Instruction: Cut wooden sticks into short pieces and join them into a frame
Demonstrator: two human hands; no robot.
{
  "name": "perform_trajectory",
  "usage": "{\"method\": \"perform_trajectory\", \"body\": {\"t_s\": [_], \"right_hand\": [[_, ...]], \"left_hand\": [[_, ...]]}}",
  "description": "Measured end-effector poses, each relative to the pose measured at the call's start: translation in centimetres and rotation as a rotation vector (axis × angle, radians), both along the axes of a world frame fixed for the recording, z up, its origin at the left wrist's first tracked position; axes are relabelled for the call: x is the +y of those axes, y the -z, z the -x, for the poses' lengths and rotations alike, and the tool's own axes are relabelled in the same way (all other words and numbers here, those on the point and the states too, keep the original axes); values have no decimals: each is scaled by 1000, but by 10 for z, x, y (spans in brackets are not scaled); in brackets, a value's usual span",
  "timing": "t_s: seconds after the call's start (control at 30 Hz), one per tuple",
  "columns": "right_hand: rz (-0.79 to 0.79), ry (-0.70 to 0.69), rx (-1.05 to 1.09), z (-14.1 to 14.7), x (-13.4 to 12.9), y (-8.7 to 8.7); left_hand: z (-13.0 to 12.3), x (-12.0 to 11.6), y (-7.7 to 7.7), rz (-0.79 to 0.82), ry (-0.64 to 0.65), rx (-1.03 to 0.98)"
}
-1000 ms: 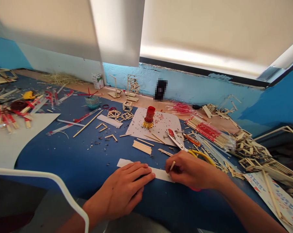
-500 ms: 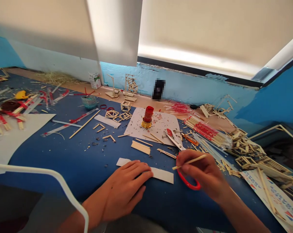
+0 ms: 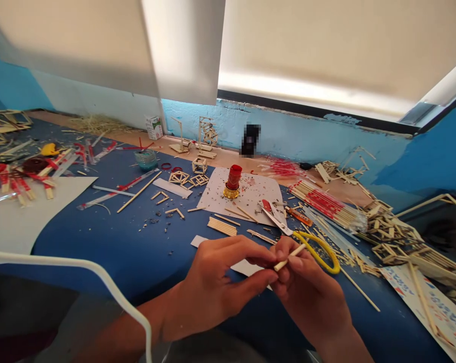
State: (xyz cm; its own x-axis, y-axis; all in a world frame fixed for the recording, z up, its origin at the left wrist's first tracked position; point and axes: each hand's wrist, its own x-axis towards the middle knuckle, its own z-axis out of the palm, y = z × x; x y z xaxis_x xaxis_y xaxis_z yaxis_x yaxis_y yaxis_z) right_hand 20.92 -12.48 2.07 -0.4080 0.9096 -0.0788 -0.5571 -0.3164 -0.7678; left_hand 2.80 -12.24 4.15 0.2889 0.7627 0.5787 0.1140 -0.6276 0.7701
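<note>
My right hand (image 3: 307, 287) pinches a short wooden stick (image 3: 289, 257) between thumb and fingers. The fingertips of my left hand (image 3: 228, 280) meet at the stick's lower left end, so both hands hold it. Under the hands lies a white paper strip (image 3: 246, 268), partly hidden. Scissors (image 3: 277, 219) with a yellow handle loop showing lie just beyond my right hand. A row of short sticks (image 3: 222, 226) sits on the blue table past the strip.
A red candle (image 3: 234, 177) in a gold holder stands on a littered white sheet (image 3: 213, 194). Bagged red-tipped sticks (image 3: 326, 204) and a pile of stick frames (image 3: 390, 227) lie right. A white cable (image 3: 99, 285) crosses lower left.
My left hand has lifted off the paper strip and moved right to the stick. My right hand has turned the stick between its fingers. The yellow scissor loop and a long stick now show.
</note>
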Motion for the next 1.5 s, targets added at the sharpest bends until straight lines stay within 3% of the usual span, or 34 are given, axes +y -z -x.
{"method": "perform_trajectory", "body": {"t_s": [0.1, 0.2, 0.27, 0.33, 0.4, 0.47, 0.53, 0.67, 0.77, 0.87, 0.97, 1.3, 1.5], "right_hand": [[-26, 37, -19, 3, -2, 1], [-134, 150, -98, -5, 9, -6], [-285, 288, -289, -14, 26, -15], [-475, 374, -691, -20, 50, -24], [-685, 263, -1260, -21, 79, -29], [-884, 9, -1720, -14, 107, -26], [-962, -106, -1863, -4, 129, -17], [-1033, -151, -1930, 12, 146, 1], [-1124, -197, -1892, 20, 142, 2], [-1197, -335, -1838, 32, 138, -3], [-1202, -425, -1860, 44, 138, -3], [-1203, -471, -1889, 62, 137, -7], [-1174, -471, -1865, 73, 143, -4]], "left_hand": [[4, -1, 2, -76, -18, 16], [23, 3, 4, -238, -161, 51], [42, 11, 4, -269, -295, 172], [60, 22, 4, -159, -362, 435], [71, 33, 7, -57, -355, 664], [72, 38, 13, -11, -297, 829], [66, 36, 22, 1, -234, 916], [48, 18, 41, -20, -147, 948], [42, 1, 49, -67, -89, 949], [40, -12, 54, -115, -35, 947], [43, -19, 59, -145, -48, 971], [47, -38, 89, -285, -130, 1068], [46, -43, 91, -290, -175, 1077]]}}
